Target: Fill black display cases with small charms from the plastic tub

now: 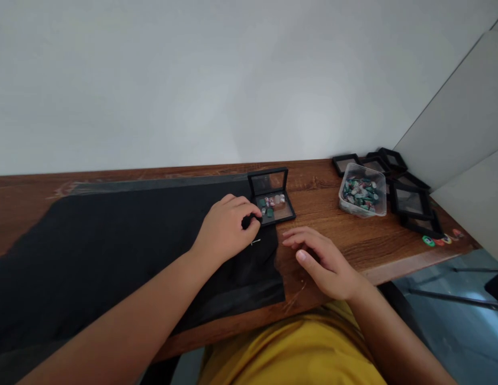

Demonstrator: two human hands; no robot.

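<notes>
While smooth black cloth point(124, 235) spans lower left, the left hand point(228, 222) curls mid-frame at an open black rectangular case point(281, 212) of green and pale stones point(270, 213); whether gripping, I can't tell. Right hand point(323, 262) loosely open, right of centre. Far right: clear plastic tub point(359, 210) of mixed-colour stones point(361, 193), black frames point(411, 202).

1 camera, worn on the person's head, faces forward and down over a yellow garment point(292, 347) at the bottom edge, near enough that the left hand point(228, 227) and right hand point(324, 264) sit mid-view, yet wide enough to reach the wooden table's point(316, 184) far edge and the wall point(192, 85) behind.
</notes>
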